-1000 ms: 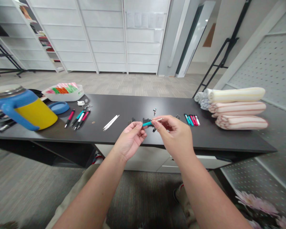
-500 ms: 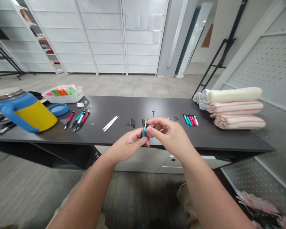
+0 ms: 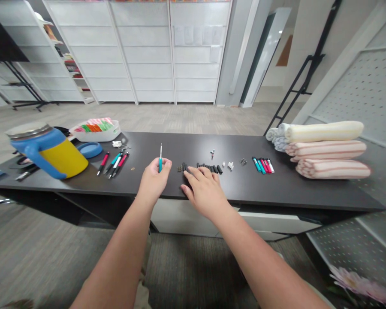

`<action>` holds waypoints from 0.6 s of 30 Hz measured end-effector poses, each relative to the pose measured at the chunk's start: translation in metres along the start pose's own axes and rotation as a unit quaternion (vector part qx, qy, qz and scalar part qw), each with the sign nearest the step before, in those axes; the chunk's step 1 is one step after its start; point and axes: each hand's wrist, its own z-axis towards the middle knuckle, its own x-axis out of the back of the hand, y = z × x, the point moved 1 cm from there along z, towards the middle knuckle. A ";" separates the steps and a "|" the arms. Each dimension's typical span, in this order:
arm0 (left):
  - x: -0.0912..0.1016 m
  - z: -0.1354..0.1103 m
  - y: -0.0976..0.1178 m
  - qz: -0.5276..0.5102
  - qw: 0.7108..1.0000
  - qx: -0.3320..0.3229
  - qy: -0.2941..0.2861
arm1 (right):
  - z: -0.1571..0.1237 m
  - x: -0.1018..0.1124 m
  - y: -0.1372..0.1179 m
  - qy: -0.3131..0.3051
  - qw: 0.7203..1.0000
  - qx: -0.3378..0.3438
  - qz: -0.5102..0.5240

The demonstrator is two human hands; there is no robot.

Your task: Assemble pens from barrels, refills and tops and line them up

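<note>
My left hand (image 3: 154, 178) is closed around a teal pen part with a white refill (image 3: 160, 158) sticking straight up out of it. My right hand (image 3: 204, 189) lies on the black table (image 3: 167, 143) with its fingers stretched out, fingertips touching the left end of a row of small black pen pieces (image 3: 209, 167). Small white and dark bits (image 3: 230, 164) lie just right of that row. The white refills that lay left of the row are hidden behind my left hand.
Finished pens (image 3: 114, 163) lie at the left, beside a yellow and blue jug (image 3: 49, 152), a blue lid (image 3: 90, 149) and a white tray of coloured items (image 3: 96, 128). More pens (image 3: 262, 164) and rolled towels (image 3: 324, 150) sit at the right.
My hands have separated. The left one now holds the teal part with the refill upright by itself, and the right one has dropped to the table onto the black pieces.
</note>
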 end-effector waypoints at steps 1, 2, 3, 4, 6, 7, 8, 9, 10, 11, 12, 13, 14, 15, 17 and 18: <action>0.001 -0.001 0.002 0.025 1.000 -0.008 0.005 | 0.002 -0.002 0.000 -0.005 1.000 0.000 -0.004; 0.001 -0.002 0.004 0.047 0.999 -0.016 0.007 | 0.004 -0.002 0.000 -0.010 1.000 0.000 -0.004; 0.001 -0.002 0.006 0.065 0.998 -0.021 0.005 | 0.006 -0.003 0.000 -0.014 1.000 0.002 -0.003; 0.001 -0.002 0.007 0.078 0.997 -0.025 0.000 | 0.007 -0.003 0.000 -0.015 1.000 0.004 -0.001; 0.000 -0.002 0.008 0.086 0.996 -0.027 -0.008 | 0.009 -0.002 0.000 -0.015 1.000 0.005 0.002; 0.000 -0.002 0.008 0.086 0.996 -0.027 -0.008 | 0.010 -0.002 0.000 -0.012 1.000 0.003 0.002; 0.000 -0.001 0.007 0.087 0.996 -0.028 -0.007 | 0.010 -0.001 -0.001 -0.008 1.000 -0.001 0.001; 0.000 0.000 0.007 0.087 0.996 -0.030 -0.007 | 0.011 0.000 -0.001 -0.003 1.000 -0.009 -0.002; 0.000 0.001 0.006 0.089 0.996 -0.032 -0.009 | 0.011 0.000 -0.001 0.003 1.000 -0.020 -0.007; 0.000 0.002 0.005 0.093 0.995 -0.033 -0.011 | 0.011 0.001 0.000 0.007 0.999 -0.034 -0.013; -0.001 0.003 0.003 0.101 0.994 -0.035 -0.015 | 0.011 0.002 0.001 0.010 0.999 -0.048 -0.022; -0.001 0.004 0.001 0.111 0.993 -0.037 -0.020 | 0.010 0.003 0.002 0.011 0.998 -0.061 -0.032; -0.002 0.005 -0.001 0.123 0.991 -0.044 -0.026 | 0.010 0.003 0.004 0.009 0.997 -0.071 -0.042; -0.003 0.007 -0.004 0.140 0.988 -0.055 -0.032 | 0.010 0.004 0.006 0.005 0.996 -0.077 -0.050; -0.003 0.009 -0.008 0.174 0.980 -0.084 -0.043 | 0.009 0.006 0.011 -0.002 0.995 -0.084 -0.058; -0.002 0.010 -0.010 0.190 0.976 -0.096 -0.050 | 0.008 0.006 0.013 -0.005 0.995 -0.086 -0.059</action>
